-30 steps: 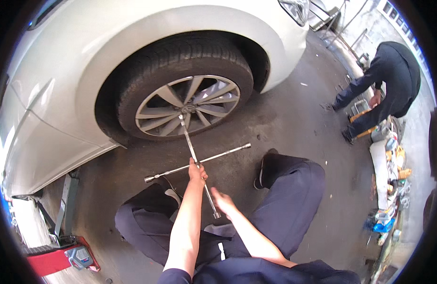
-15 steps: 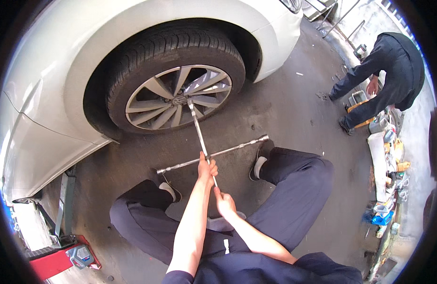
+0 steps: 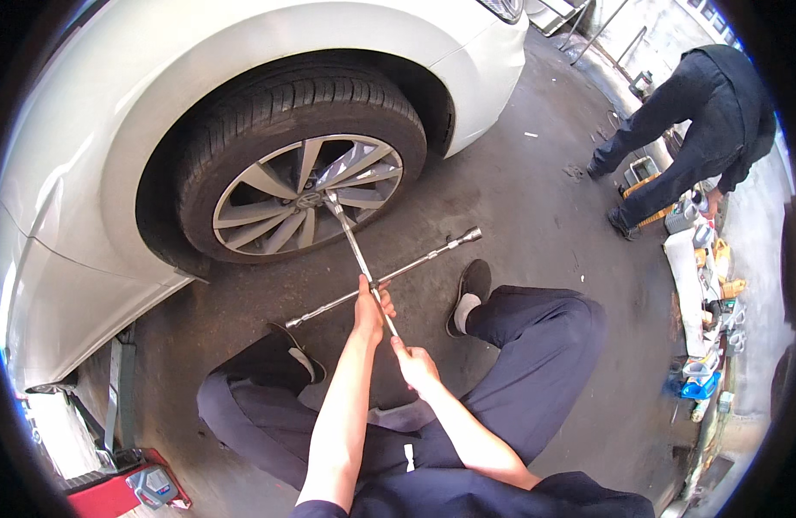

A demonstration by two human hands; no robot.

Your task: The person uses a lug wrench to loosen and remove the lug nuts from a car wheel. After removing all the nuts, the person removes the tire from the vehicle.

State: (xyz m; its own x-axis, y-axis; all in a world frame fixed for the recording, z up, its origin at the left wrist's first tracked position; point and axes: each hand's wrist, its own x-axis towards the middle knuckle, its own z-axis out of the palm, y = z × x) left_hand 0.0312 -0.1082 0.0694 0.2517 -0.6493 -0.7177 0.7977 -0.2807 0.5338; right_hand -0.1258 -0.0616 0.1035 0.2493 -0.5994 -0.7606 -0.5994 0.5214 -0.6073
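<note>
A silver four-way lug wrench reaches from my hands to the alloy wheel of a white car; its socket end sits at the wheel's centre, just right of the hub cap. The crossbar lies slanted above my bent legs. My left hand is wrapped round the wrench at the crossing. Below it, my right hand grips the lower arm of the same wrench, whose far end is hidden by that hand.
Dark concrete floor lies around me. A co-worker in dark clothes bends over cluttered containers along the right wall. A red floor jack and a grey metal post stand at lower left.
My right hand has closed on the wrench's lower arm. The socket end moved from below-left of the hub cap to its right. The co-worker's hand moved toward the containers at right.
</note>
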